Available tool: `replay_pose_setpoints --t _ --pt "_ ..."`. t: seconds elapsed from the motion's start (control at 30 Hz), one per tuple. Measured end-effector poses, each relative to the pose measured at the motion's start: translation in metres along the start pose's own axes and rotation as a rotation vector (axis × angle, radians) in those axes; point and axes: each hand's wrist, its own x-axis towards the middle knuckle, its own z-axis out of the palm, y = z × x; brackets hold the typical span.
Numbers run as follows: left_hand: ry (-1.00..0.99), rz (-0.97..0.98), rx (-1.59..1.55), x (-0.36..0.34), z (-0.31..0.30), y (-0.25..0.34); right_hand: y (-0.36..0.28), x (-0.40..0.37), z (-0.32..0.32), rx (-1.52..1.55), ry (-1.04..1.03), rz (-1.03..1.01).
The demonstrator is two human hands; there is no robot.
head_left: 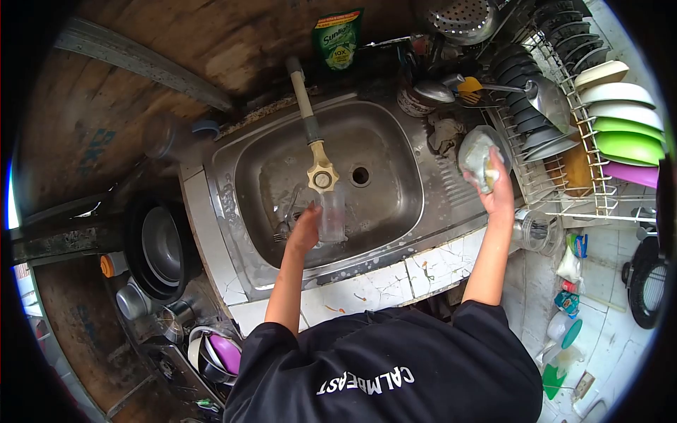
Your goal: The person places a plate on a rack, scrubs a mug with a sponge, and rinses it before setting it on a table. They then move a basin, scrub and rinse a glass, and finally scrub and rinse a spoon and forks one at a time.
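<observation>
My left hand [305,229] is over the steel sink [381,127], closed around a clear drinking glass [333,220]. The glass is just below the beige star-shaped tap handle [322,176]. Forks [282,231] lie in the basin beside this hand. On the right, my right hand [499,194] grips a pale, soapy sponge [486,171] at a bowl [469,143] on the ridged drainboard. Foam covers part of the sponge, and its lower edge looks yellowish. A crumpled grey cloth [446,134] lies just left of the bowl.
A dish rack [564,84] with stacked bowls and plates stands at the right. Behind the sink are a green Sunlight pouch [337,42] and a utensil holder [415,102]. A dark basin [134,247] is at the left. Glass jars [541,233] stand near my right forearm.
</observation>
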Motion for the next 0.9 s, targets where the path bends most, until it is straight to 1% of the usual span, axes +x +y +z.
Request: replay_pose_setpoints --t 0.03,0.1,0.13,0.17,0.2,0.23,0.27,0.3,0.33,0.37,0.4,0.43,0.5,0.63,0.7,0.73,0.8,0.83,0.87,0.9 --pt "0.003 -0.002 0.000 -0.004 0.001 0.001 0.010 -0.002 0.008 0.009 -0.020 0.042" --pt "-0.095 -0.117 -0.191 -0.010 0.003 0.008 0.029 -0.004 0.021 0.014 -0.044 0.082" --pt "-0.093 -0.111 -0.194 -0.013 0.005 0.010 0.042 -0.004 0.026 0.016 -0.087 0.123" --pt "-0.039 -0.110 -0.245 -0.016 0.008 0.013 0.053 -0.004 0.031 0.018 -0.134 0.162" --pt "0.016 -0.108 -0.296 -0.020 0.012 0.017 0.063 -0.003 0.036 0.031 -0.187 0.243" --pt "0.021 -0.098 -0.300 -0.025 0.018 0.022 0.074 -0.003 0.042 -0.015 -0.228 0.292" --pt "0.120 -0.110 -0.254 -0.028 0.025 0.028 0.085 -0.003 0.048 -0.061 -0.266 0.341" --pt "0.219 -0.119 -0.208 -0.031 0.029 0.034 0.093 -0.005 0.056 -0.063 -0.277 0.342" --pt "0.222 -0.108 -0.212 -0.034 0.028 0.040 0.101 -0.009 0.064 -0.107 -0.285 0.401" --pt "0.255 -0.082 -0.137 -0.039 0.027 0.044 0.108 -0.013 0.071 -0.155 -0.293 0.462" --pt "0.290 -0.058 -0.063 -0.045 0.026 0.048 0.112 -0.019 0.081 -0.161 -0.305 0.466" --pt "0.295 -0.050 -0.070 -0.053 0.025 0.056 0.115 -0.026 0.090 -0.140 -0.310 0.507" --pt "0.347 -0.261 -0.380 -0.069 0.021 0.074 0.119 -0.032 0.100 -0.115 -0.332 0.575" --pt "0.351 -0.212 -0.296 -0.088 0.016 0.074 0.121 -0.045 0.110 -0.086 -0.399 0.590" --pt "0.356 0.172 0.527 -0.097 0.017 0.063 0.119 -0.053 0.119 -0.119 -0.455 0.625" --pt "0.365 0.179 0.520 -0.105 0.019 0.061 0.117 -0.059 0.127 -0.126 -0.466 0.629" --pt "0.327 0.558 1.310 -0.121 0.028 0.063 0.117 -0.071 0.150 -0.484 -0.647 0.382" --pt "0.248 0.572 1.286 -0.128 0.035 0.067 0.120 -0.073 0.163 -0.692 -0.778 0.133" --pt "0.258 0.572 1.280 -0.132 0.037 0.066 0.120 -0.077 0.177 -0.698 -0.787 0.136" --pt "0.211 0.622 1.317 -0.133 0.038 0.067 0.115 -0.084 0.195 -0.931 -0.920 -0.134"
